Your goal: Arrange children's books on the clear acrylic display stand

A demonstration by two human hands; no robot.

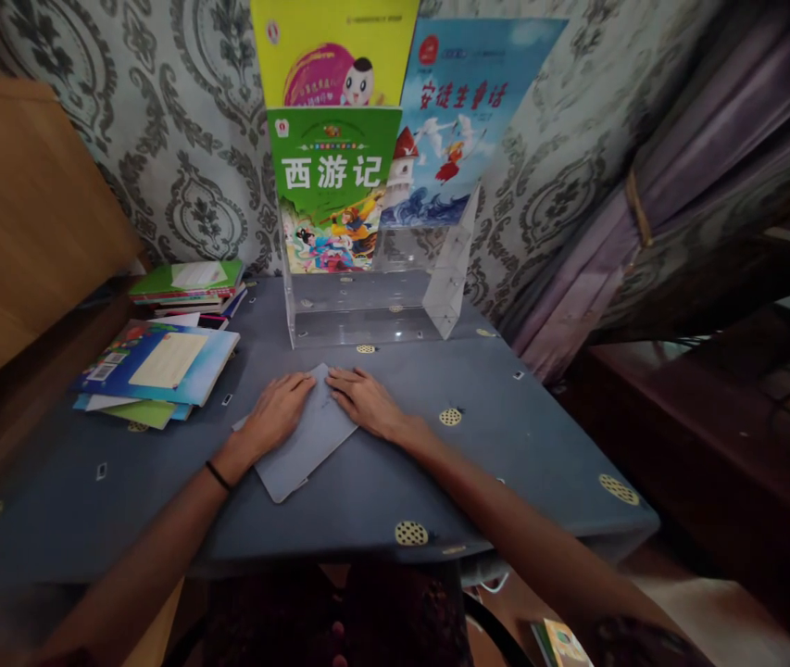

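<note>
A pale grey sheet or thin booklet (306,437) lies at an angle on the table, one corner pointing away from me. Small faint marks show near its far corner; I cannot tell whether it is folded paper or a cover. On its left edge rests my left hand (279,409), fingers stretched forward and flat, with a black band around the wrist. My right hand (368,404) lies flat on its right side, fingertips by the far corner. Neither hand is closed around anything, and the fingertips of both nearly meet.
A clear acrylic stand (446,278) holds a green book (336,190), a yellow book (335,51) and a blue book (470,120). Stacked books (186,278) and a looser pile (158,361) lie at left, near a wooden panel (26,213). A tied curtain (651,195) hangs right.
</note>
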